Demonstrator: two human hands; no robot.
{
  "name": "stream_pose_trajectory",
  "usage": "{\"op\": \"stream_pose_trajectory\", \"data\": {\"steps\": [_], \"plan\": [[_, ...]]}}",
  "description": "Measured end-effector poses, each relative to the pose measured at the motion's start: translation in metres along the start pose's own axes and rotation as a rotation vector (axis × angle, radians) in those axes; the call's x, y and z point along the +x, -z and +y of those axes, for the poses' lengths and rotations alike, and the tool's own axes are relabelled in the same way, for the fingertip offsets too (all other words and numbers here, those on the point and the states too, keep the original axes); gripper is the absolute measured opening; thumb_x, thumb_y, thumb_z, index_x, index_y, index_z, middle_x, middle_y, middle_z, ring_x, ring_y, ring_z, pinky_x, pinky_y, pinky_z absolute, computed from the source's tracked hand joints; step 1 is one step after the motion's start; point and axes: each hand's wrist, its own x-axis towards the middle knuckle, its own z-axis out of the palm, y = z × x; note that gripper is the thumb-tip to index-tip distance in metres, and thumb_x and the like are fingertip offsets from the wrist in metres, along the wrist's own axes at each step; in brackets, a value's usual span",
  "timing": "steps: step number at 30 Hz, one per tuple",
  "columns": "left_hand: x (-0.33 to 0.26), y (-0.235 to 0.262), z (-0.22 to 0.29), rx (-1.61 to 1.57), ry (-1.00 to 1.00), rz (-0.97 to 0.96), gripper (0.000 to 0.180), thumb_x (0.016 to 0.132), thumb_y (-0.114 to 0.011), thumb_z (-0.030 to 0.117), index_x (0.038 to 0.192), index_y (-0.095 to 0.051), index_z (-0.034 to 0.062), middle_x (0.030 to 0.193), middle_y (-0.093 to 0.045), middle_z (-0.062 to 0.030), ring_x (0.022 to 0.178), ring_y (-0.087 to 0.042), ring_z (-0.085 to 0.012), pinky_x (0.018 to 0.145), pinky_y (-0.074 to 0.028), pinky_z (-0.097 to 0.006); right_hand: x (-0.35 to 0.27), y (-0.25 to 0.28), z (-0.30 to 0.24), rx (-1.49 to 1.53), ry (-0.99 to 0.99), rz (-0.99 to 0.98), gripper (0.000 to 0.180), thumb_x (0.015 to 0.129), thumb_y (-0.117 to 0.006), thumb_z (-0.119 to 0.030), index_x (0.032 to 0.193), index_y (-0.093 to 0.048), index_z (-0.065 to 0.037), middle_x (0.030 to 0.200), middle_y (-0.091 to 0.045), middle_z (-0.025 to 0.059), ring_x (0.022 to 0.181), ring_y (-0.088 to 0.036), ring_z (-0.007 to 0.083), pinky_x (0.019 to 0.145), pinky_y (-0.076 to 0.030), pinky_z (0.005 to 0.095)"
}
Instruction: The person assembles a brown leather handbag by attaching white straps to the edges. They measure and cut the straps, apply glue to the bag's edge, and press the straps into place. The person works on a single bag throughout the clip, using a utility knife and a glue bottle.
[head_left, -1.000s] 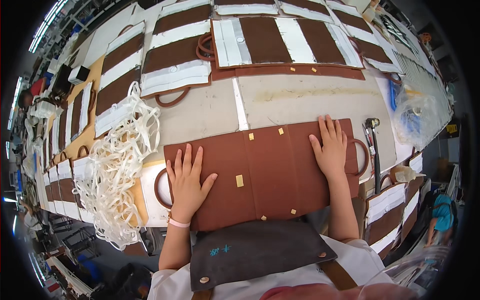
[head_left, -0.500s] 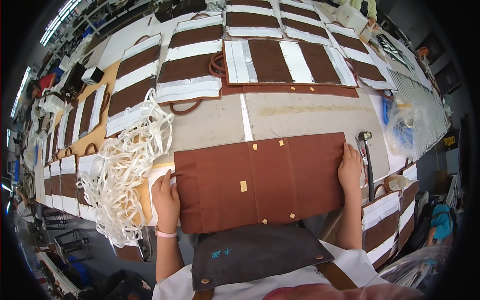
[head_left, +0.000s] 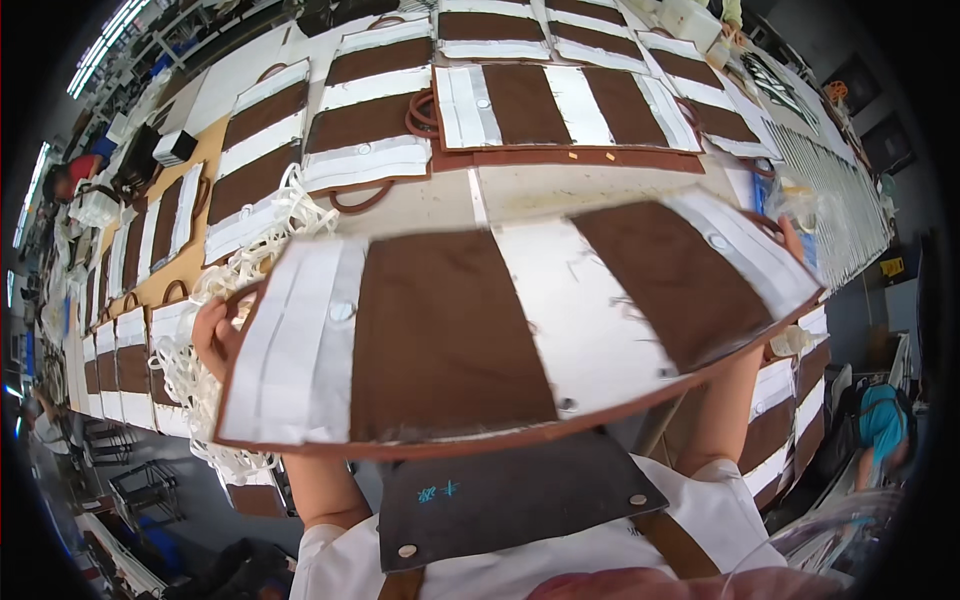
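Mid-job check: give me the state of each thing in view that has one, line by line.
Held panel: raised, tilted, brown-and-white striped side showing
Left hand: gripping the panel's left end
Right hand: gripping its right end, mostly hidden
White tape: tangled in a loose heap, partly covered
Far striped panel: flat, striped side up
Reddish-brown piece: flat, mostly covered by the far striped panel

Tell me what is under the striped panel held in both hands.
Under the striped panel run both forearms; white ribbons show around its left end. The tabletop directly below is covered, so anything there cannot be seen.
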Motion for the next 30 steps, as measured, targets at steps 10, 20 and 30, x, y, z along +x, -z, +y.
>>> {"op": "stream_pose_trajectory", "data": {"steps": [10,20,30], "plan": [[-0.098,0.066,-0.061,-0.188,0.759,-0.404,0.022,0.103,-0.050,0.005,0.119,-0.062,-0.0029,0.129,-0.061,-0.0159,0.110,-0.064,-0.0202,0.097,-0.053,-0.032,-0.081,0.052,0.111,-0.351,-0.151,-0.497,0.032,0.091,-0.056,0.006,0.120,-0.067,0.000,0.135,-0.058,0.0153,0.116,-0.060,0.0220,0.099,-0.046,0.0310],[-0.080,0.041,-0.042,0.055,0.885,-0.552,0.031,0.103,-0.053,0.012,0.131,-0.059,-0.0015,0.117,-0.068,-0.0067,0.086,-0.057,-0.0062,0.080,-0.049,-0.020,-0.050,0.070,0.062,-0.251,-0.728,-0.458,0.032,0.103,-0.049,-0.009,0.131,-0.063,-0.002,0.115,-0.069,0.0088,0.106,-0.061,0.0136,0.096,-0.045,0.0266],[-0.068,0.040,-0.039,-0.036,0.964,-0.602,0.031,0.101,-0.056,0.012,0.129,-0.062,0.0012,0.076,-0.055,0.0037,0.063,-0.046,-0.0044,0.060,-0.042,-0.020,-0.041,0.066,0.075,-0.184,-0.924,-0.556,0.025,0.098,-0.059,-0.014,0.120,-0.069,-0.007,0.087,-0.063,-0.0041,0.070,-0.052,0.0052,0.066,-0.043,0.0197]]}}
